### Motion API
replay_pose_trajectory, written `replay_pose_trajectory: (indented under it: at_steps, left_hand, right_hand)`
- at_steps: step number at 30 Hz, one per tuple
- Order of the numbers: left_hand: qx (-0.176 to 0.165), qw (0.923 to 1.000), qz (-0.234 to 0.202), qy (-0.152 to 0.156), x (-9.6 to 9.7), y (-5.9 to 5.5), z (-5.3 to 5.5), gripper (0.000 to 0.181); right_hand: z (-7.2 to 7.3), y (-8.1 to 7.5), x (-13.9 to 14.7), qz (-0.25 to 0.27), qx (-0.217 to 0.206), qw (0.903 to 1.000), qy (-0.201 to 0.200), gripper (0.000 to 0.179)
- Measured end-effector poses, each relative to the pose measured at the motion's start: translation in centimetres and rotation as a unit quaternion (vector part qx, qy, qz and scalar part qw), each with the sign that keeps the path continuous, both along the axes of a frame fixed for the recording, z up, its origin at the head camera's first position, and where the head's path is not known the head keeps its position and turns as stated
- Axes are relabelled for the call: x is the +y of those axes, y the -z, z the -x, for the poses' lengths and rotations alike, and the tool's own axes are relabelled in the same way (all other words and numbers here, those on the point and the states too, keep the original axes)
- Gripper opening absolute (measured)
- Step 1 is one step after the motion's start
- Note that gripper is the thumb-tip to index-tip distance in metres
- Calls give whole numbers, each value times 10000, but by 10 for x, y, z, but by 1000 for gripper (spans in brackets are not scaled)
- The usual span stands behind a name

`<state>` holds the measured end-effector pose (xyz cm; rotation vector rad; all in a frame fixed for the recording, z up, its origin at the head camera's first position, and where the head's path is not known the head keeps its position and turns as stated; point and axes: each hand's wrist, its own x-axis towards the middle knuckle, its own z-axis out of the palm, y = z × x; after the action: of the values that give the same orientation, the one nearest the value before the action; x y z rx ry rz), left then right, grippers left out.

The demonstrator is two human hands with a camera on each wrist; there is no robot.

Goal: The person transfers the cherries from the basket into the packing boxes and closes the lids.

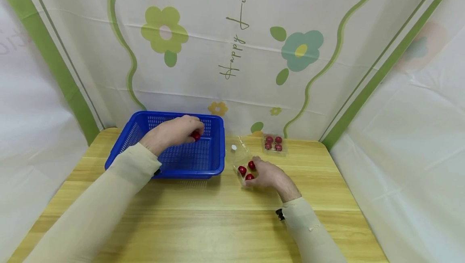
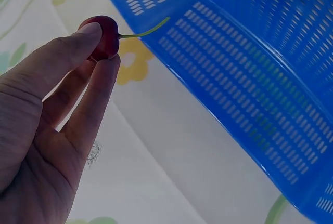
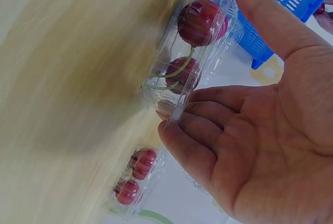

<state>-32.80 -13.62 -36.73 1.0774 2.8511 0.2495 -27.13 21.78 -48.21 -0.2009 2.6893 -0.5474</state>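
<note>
Between the thumb and fingertips of my left hand (image 1: 172, 133) is a dark red cherry (image 2: 106, 39), pinched with its green stem pointing away. In the head view this hand is over the blue plastic basket (image 1: 219, 150), a perforated one at the left. My right hand (image 1: 269, 174) grips an open clear plastic box (image 1: 235, 168) by its sides, thumb at one edge and fingers at the other. Three red cherries (image 1: 242, 170) show inside it in the head view. Two of them, with green stems, appear in the right wrist view.
A second clear box (image 1: 285, 150) with several red cherries (image 1: 278, 139) stands farther back on the right. The open box's lid (image 1: 241, 146) lies toward the back beside the basket. A patterned curtain (image 1: 203, 73) rises behind the wooden table (image 1: 203, 222).
</note>
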Motion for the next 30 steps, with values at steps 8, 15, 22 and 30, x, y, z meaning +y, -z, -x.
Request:
replay_pose_trajectory:
  at_steps: [8,15,22,30]
  left_hand:
    - [238,9989,-401,41,12,1,-13,19]
    - [284,9956,-896,62,24,9,-23,23]
    - [155,9886,-1494,-89,36,18,-32,25]
    - [-38,9713,-2352,-340,52,33,-40,26]
  right_hand:
    - [1,0,1,21,-34,10000,6,122]
    - [2,1,0,-30,44,10000,-56,120]
    - [1,1,1,-6,58,10000,-65,120]
    - [2,2,1,54,21,10000,-50,121]
